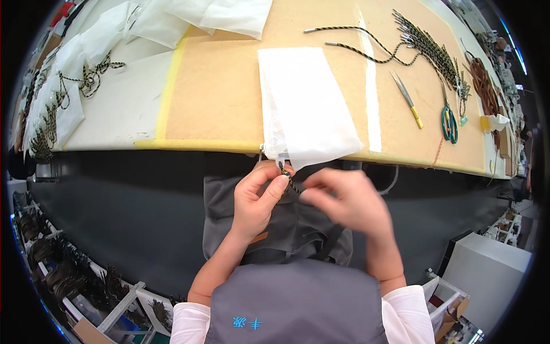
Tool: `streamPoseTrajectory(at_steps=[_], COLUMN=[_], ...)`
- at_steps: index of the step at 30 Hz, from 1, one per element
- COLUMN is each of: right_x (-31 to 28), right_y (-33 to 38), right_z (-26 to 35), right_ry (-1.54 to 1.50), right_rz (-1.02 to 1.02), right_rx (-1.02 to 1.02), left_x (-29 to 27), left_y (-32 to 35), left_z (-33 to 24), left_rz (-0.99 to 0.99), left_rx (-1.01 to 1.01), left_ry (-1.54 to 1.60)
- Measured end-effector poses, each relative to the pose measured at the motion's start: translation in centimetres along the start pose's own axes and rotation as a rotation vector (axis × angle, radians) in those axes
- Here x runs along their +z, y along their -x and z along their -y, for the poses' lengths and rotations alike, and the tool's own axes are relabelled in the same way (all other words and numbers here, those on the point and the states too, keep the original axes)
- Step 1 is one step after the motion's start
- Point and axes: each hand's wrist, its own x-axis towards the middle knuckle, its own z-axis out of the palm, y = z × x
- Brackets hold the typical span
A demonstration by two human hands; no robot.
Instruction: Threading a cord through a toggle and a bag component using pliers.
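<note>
Both hands meet just below the near edge of the worktable (229,86), over a grey garment (286,229) lying in the person's lap; the left hand (256,198) pinches a short black-and-yellow braided cord (288,179) between thumb and forefinger, its other fingers curled in; the right hand (346,200) is blurred, fingers bent toward the same cord and closing on its right end, though whether it truly grips the cord cannot be told. The cord sits between the two hands, directly under a stack of white translucent bags (306,106) that lies on the table and droops over its near edge, just touching the cord's upper end; a small metal clip (262,152) shows at the table edge just left of the bags.

Farther right on the table lie metal tweezers with a yellow tip (407,98); beside them, green-handled scissors (449,123); beyond those, at the far right, a bundle of matching cords with metal tips (427,46), two loose ones trailing left. At the far left, filled bags holding coiled cords (63,92) are spread along the table; more loose white bags (200,17) lie at the far edge.
</note>
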Motion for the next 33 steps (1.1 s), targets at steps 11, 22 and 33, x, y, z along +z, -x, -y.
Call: streamPoseTrajectory(at_steps=[11,22,33], right_x=[-12.5,1.1,2.7], right_y=[-4.6,4.1,4.0], right_z=[-11.7,1.4,1.2], right_ry=[0.648,-0.755,-0.930], right_rz=[-0.910,0.179,0.206], right_rx=[-0.029,0.335,0.450], left_x=[0.5,0.1,0.0], left_y=[-0.2,-0.2,0.0], left_z=[-0.1,-0.2,0.1], left_rz=[0.067,0.078,0.083], left_rx=[-0.305,-0.386,-0.389], left_ry=[0.508,0.613,0.675])
